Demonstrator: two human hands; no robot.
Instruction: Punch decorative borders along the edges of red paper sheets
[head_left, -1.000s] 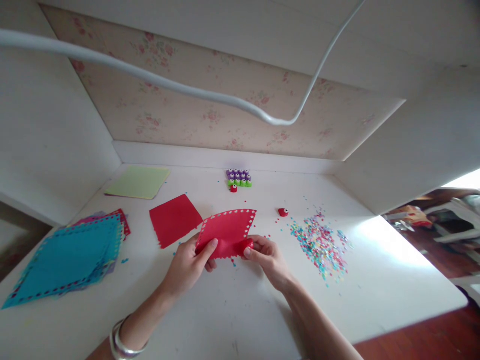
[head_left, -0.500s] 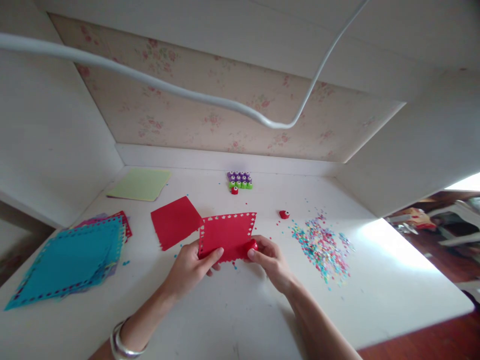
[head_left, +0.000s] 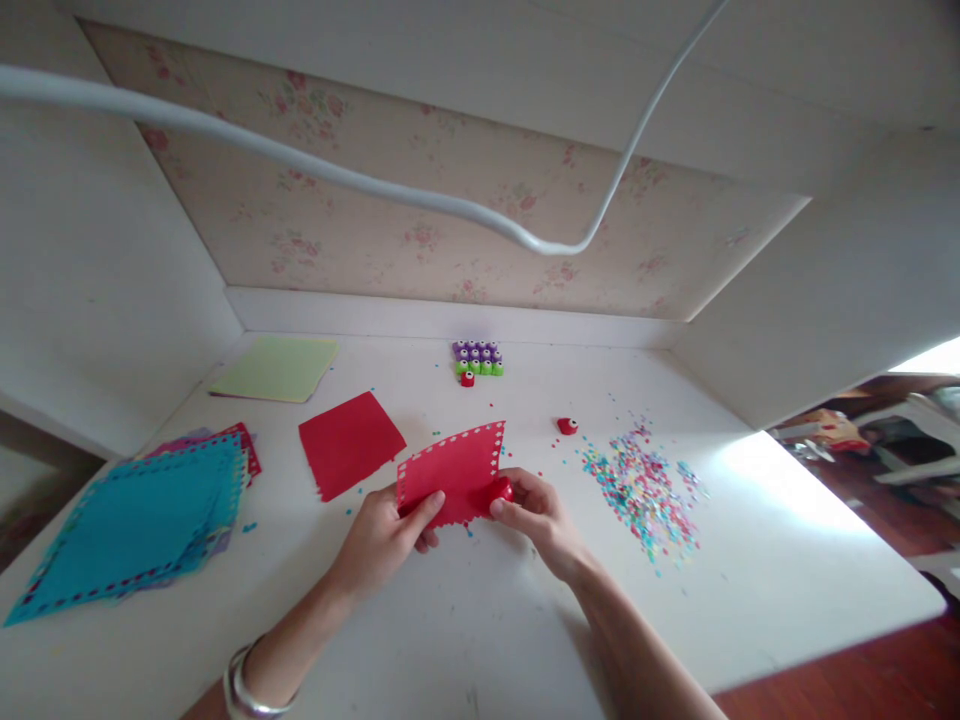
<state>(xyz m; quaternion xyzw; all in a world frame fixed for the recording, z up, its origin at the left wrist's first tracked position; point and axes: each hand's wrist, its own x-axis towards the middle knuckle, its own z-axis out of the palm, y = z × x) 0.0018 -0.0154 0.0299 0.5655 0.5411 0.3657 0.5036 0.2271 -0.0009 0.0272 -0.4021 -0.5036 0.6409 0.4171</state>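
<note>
A sheet of red paper (head_left: 454,465) with a row of small punched holes along its edges is pinched at its lower left by my left hand (head_left: 390,525), thumb on top. My right hand (head_left: 536,515) is closed around a small red craft punch (head_left: 500,490) set on the paper's right edge. Whether the punch is pressed down I cannot tell. Left of the held sheet, another red sheet (head_left: 351,445) lies flat on the white table (head_left: 420,640). A second red punch (head_left: 568,426) rests beyond my right hand.
Colourful confetti (head_left: 649,490) is scattered at right. Several purple and green punches (head_left: 478,355), with a red one (head_left: 467,380), stand near the back. Blue punched sheets (head_left: 135,525) are stacked at left, pale green paper (head_left: 277,368) behind them. A white cable (head_left: 390,190) crosses above.
The held red sheet has tilted and curved, its upper left corner dropping lower. Both hands keep their grip in nearly the same place.
</note>
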